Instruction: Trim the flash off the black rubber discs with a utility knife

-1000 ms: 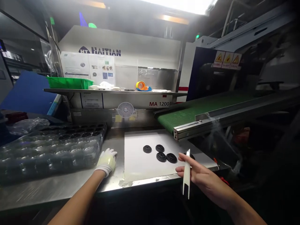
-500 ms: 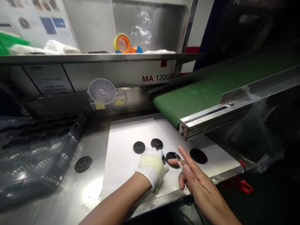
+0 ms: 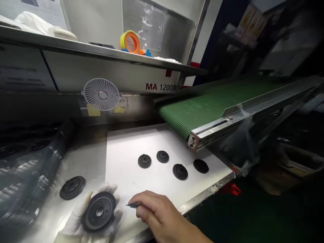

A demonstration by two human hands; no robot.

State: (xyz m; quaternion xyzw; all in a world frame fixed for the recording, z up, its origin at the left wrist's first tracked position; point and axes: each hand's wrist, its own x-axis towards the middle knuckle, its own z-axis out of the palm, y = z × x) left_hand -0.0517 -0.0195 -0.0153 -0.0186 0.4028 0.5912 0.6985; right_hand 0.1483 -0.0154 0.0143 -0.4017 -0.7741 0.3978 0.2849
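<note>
My gloved left hand (image 3: 76, 216) is closed around a round black ringed part (image 3: 99, 212) with a hole through its centre, its face turned up toward me. Bare and pinched, my right hand (image 3: 159, 214) grips a small pointed blade (image 3: 134, 205), whose tip points left toward that part without touching it. On the white sheet (image 3: 121, 141) lie several similar black parts, among them one at the left (image 3: 144, 161), one behind it (image 3: 162, 156) and one nearer the right (image 3: 180, 171). Another black ringed part (image 3: 73, 187) sits on the metal table beside my left hand.
A green conveyor belt (image 3: 184, 114) with a metal side rail slopes down over the sheet's right side. Clear plastic trays (image 3: 22, 175) of black parts stand at left. A small round fan (image 3: 101, 94) and a shelf (image 3: 106, 50) holding tape rolls (image 3: 130, 41) are behind.
My left hand has picked up a black part from the sheet and brought it left and closer. The right hand has moved left, its fingers now curled around the blade. The view has shifted.
</note>
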